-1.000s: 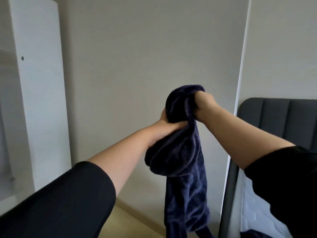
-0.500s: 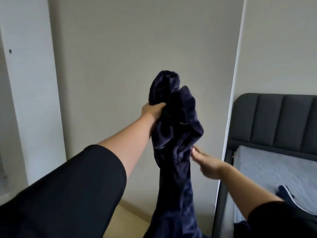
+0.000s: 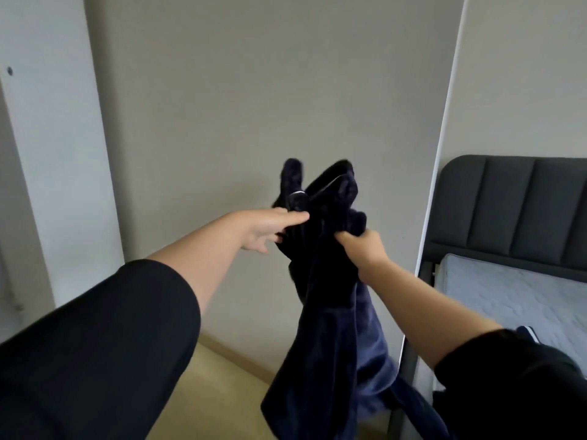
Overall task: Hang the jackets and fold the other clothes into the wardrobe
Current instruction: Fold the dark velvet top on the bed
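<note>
Presently the navy garment [image 3: 320, 281] is in the air just left of the bed [image 3: 508, 198], in front of the wall [image 3: 254, 90]. It is bunched at the top and hangs long, past the lower edge of view.

Finding one: my right hand [image 3: 362, 249] is curled tight round a wad of the fabric near its top, on the side nearer the bed. I judge that this grip carries the weight.

Finding two: my left hand [image 3: 273, 230], on the side away from the bed, lies against the cloth with one digit stretched along it. The others are mostly behind the folds, so I cannot tell whether it pinches or merely touches.

Judgement: I hold the piece high so that it drops open and shows a collar or waistband. Whether it is a jacket to hang or a piece to fold is not determinable.

Containers: well left of the bed stands a white panel [image 3: 47, 154], which I take for part of the wardrobe. Its inside is out of view, so contents are unrecorded. The bed's mattress [image 3: 508, 290] bears one further dark item [image 3: 527, 333] with a pale stripe, at its near end beside my right sleeve.
</note>
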Demonstrator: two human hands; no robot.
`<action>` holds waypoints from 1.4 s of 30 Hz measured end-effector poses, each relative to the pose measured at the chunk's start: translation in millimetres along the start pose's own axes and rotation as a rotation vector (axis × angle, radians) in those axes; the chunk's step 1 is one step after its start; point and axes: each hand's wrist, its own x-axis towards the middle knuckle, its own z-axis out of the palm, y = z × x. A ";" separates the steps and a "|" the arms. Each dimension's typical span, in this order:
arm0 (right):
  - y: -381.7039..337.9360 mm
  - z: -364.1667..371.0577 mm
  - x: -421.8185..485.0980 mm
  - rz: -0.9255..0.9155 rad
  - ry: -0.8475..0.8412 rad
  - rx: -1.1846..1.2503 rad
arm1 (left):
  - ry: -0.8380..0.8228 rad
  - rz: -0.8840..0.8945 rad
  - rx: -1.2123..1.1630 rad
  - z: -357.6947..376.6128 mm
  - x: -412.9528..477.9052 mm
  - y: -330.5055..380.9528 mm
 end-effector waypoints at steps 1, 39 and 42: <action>-11.0 0.3 5.3 -0.022 0.041 0.009 | -0.064 -0.042 0.053 2.7 0.3 -6.0; -30.8 -44.6 26.9 -0.107 -0.134 -0.090 | 0.735 0.197 0.914 -24.1 22.3 -37.9; -36.0 -48.2 31.5 -0.019 -0.015 0.041 | 0.768 0.487 0.996 -9.7 23.5 -33.9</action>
